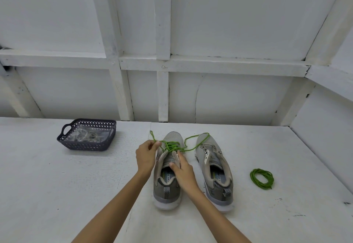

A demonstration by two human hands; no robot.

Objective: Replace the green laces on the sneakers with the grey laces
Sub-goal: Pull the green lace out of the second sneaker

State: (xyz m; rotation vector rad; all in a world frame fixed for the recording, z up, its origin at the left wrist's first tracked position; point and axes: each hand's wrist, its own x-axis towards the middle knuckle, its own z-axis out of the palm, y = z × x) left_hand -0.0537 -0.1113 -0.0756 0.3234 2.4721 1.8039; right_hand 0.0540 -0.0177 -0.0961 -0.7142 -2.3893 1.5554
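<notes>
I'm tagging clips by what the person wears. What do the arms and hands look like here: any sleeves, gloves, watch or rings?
Both forearms are bare as far as the frame shows; no sleeve cuff is in view. The left hand and the right hand are bare too: no gloves. No watch, bracelet or wristband shows on either wrist, and no ring is visible on the fingers that can be seen. Some fingers are hidden, so those cannot be checked.

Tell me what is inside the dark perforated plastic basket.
The dark perforated plastic basket holds a clear plastic bag with pale, tangled grey laces inside. The near wall and the glare hide how many there are.
</notes>
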